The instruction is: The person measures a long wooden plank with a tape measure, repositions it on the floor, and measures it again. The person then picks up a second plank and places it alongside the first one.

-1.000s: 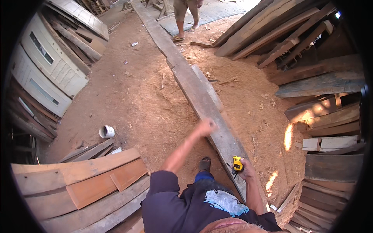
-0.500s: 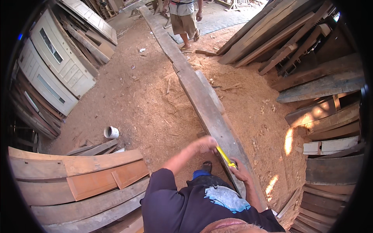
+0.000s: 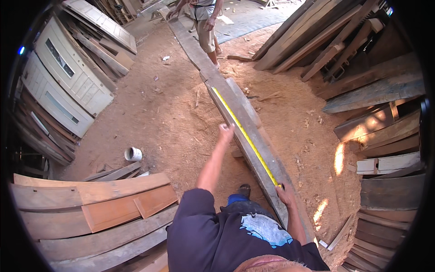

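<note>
- Head view, looking down: a thin yellow tape-measure blade (image 3: pixel 243 131) now lies stretched along a long, weathered grey-brown wooden plank (image 3: pixel 252 132). Half a second ago, only a short length showed between the two hands; the work appears to have reached the stage where the blade is run out along the wood.
- The right hand (image 3: pixel 286 195) rests over the plank at the blade's near end, its grip clamped around the tape-measure case, which is mostly hidden.
- The left hand (image 3: pixel 226 132) has moved farther up the plank and is just beside its left edge. Its fingers look curled, but blur makes it impossible to tell whether the grip holds anything. The blade's far end lies beyond this hand, up the plank.
- At the top, a co-worker (image 3: pixel 206 31) has come closer and stands beside the plank, one hand low near its far end; contact there cannot be confirmed.
- Containers: one white round bucket (image 3: pixel 133 154) sits on the brown, shavings-strewn floor (image 3: pixel 181 122), left of the plank and well apart from it. Its inside looks dark, so any contents cannot be made out.
</note>
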Tool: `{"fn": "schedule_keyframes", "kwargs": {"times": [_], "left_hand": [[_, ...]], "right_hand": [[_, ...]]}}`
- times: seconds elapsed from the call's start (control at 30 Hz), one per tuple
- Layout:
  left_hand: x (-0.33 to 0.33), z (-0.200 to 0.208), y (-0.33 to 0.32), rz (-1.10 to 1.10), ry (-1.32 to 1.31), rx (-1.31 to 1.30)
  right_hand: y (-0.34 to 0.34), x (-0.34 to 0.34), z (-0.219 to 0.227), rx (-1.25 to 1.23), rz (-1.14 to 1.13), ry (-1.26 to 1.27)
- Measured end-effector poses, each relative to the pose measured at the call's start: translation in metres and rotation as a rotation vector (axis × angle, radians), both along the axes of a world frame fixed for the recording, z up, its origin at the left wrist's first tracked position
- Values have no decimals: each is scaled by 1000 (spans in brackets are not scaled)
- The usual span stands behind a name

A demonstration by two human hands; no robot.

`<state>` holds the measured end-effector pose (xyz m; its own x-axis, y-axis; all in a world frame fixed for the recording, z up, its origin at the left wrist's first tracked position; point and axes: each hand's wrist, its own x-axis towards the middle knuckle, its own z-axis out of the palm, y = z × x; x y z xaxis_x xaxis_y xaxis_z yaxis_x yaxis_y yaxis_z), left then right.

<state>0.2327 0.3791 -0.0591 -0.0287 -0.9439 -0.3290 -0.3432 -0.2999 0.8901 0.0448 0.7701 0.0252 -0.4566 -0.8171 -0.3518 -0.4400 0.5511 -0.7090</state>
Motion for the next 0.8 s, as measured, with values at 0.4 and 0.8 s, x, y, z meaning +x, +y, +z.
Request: {"fn": "schedule_keyframes", "kwargs": {"times": [0.4,0.8], "left_hand": [[-49,-28,158,-138,179,257],[-21,-23,28,-92,103,-40]], "right_hand": [[-55,10,-14,-57,-44,10],[-80,16,-40,-114,-87,-86]]}}
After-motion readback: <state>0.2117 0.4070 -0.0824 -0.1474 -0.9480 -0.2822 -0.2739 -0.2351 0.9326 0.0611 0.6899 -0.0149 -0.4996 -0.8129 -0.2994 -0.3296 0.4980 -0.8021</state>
